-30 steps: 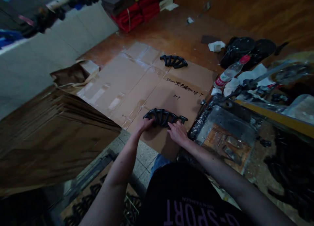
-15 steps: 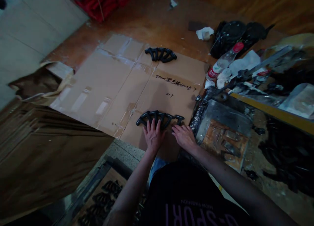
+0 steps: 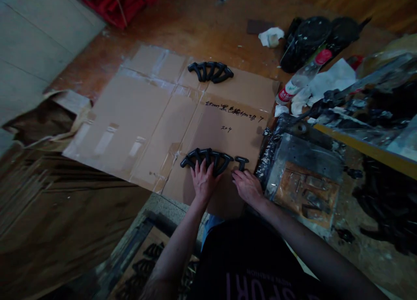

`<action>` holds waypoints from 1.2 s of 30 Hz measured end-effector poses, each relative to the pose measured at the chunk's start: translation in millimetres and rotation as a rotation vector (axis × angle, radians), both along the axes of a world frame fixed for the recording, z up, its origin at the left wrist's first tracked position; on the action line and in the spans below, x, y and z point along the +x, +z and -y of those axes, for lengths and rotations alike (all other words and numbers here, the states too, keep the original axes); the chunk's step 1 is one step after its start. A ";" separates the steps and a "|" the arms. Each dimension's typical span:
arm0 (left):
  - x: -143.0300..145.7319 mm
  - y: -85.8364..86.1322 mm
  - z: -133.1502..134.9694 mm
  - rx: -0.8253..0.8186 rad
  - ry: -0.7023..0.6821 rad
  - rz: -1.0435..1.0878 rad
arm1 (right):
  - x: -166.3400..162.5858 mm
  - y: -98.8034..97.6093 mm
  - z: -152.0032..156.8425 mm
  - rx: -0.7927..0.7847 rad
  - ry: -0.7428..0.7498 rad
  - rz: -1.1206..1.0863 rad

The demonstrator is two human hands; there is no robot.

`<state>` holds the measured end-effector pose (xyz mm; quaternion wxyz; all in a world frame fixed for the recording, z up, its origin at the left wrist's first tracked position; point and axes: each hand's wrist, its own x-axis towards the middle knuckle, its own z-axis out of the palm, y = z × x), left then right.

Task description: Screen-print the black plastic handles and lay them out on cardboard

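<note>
A curved row of joined black tubular pieces [image 3: 224, 162] lies on a flattened cardboard sheet [image 3: 208, 137] in front of me. My left hand [image 3: 203, 181] rests over its near middle with fingers spread, partly hiding it. Just right of the row is a single black T-shaped piece [image 3: 242, 159], a small gap apart from it. The fingers of my right hand [image 3: 248, 185] are closed at the stem of this piece, whose lower end they hide. Farther back on the cardboard sits a similar black fan-shaped row [image 3: 211, 71].
At right stand a clear bottle [image 3: 298, 84] with a red cap, crumpled white paper [image 3: 271, 37], a metal plate mould [image 3: 306, 193] and a dark pile of parts [image 3: 391, 204]. Stacked cardboard [image 3: 58, 217] is at left. More black parts [image 3: 143, 265] lie in a tray below.
The T-shaped piece has shifted slightly right with my right hand, and a narrow gap now shows between it and the row. My left hand stays on the row. The view has shifted a little.
</note>
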<state>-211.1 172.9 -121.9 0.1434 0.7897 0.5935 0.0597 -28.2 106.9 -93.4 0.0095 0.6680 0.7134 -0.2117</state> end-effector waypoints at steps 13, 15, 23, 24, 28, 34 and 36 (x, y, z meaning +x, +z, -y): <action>21.1 -2.6 -166.7 0.069 -0.114 0.011 | -1.2 -26.3 10.2 0.207 -0.055 -0.048; 25.3 -4.1 -182.2 0.074 -0.137 0.004 | -1.8 -29.8 11.9 0.219 -0.076 -0.052; 26.3 -13.3 -190.0 0.098 -0.183 -0.035 | -4.7 -29.0 13.9 0.257 -0.053 0.050; 26.3 -13.4 -190.1 0.103 -0.185 -0.043 | -4.9 -28.5 13.7 0.268 -0.053 0.056; 26.0 -11.8 -190.8 0.125 -0.197 -0.057 | -4.3 -29.2 13.5 0.332 -0.048 0.052; 18.1 -10.6 -186.5 0.153 -0.162 -0.043 | -3.9 -29.3 14.0 0.338 -0.055 0.043; 17.1 -11.1 -184.7 0.158 -0.153 -0.034 | -4.6 -28.2 13.9 0.345 -0.066 0.049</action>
